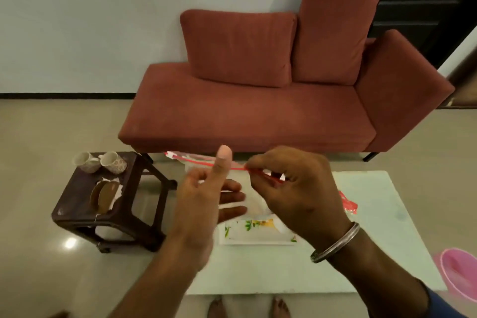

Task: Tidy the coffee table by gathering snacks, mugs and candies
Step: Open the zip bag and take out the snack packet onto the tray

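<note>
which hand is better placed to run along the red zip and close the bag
Left, probably. The right hand already pinches the red zip strip of the clear bag at one end, anchoring it. The left hand is open beside the strip.

**Room and furnishings**

Pale wall (90,20) with dark skirting; glossy beige tiled floor (38,162) with a light reflection near left. Rust-red sofa (245,116) with cushion (240,46) far centre. Dark wooden stool (144,214) left; dark door (423,8) far right.
</note>
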